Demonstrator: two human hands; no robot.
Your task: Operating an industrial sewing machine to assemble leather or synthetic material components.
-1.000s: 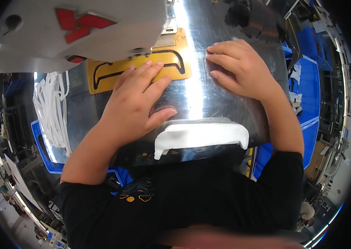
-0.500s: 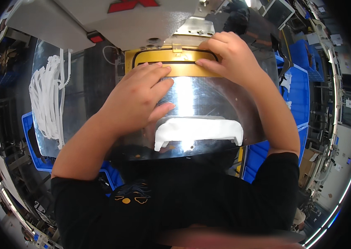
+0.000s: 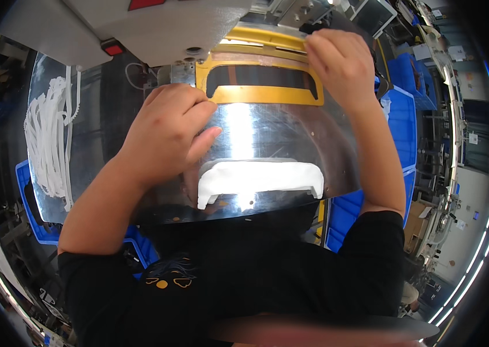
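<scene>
A yellow template point(image 3: 264, 95) with a long cutout lies open on the steel work surface below the machine head, its upper plate point(image 3: 264, 38) raised along the back. My right hand point(image 3: 342, 66) has curled fingers on the raised plate's right end. At the template's lower left corner, my left hand point(image 3: 172, 127) bends its fingers against the edge, the fingertips partly hidden and the thumb lower down. A white, bracket-shaped stack of pieces point(image 3: 260, 176) lies near the front edge, touched by neither hand.
The grey machine head point(image 3: 152, 29) overhangs the upper left. A bundle of white strips point(image 3: 48, 139) lies on the left of the steel surface point(image 3: 290, 139). Blue bins point(image 3: 400, 139) stand at the right, another point(image 3: 27, 202) at the lower left.
The template's upper plate has been lifted toward the back, exposing the cutout. My right hand has moved up and curled onto it. My left hand has shifted slightly left with its fingers more bent.
</scene>
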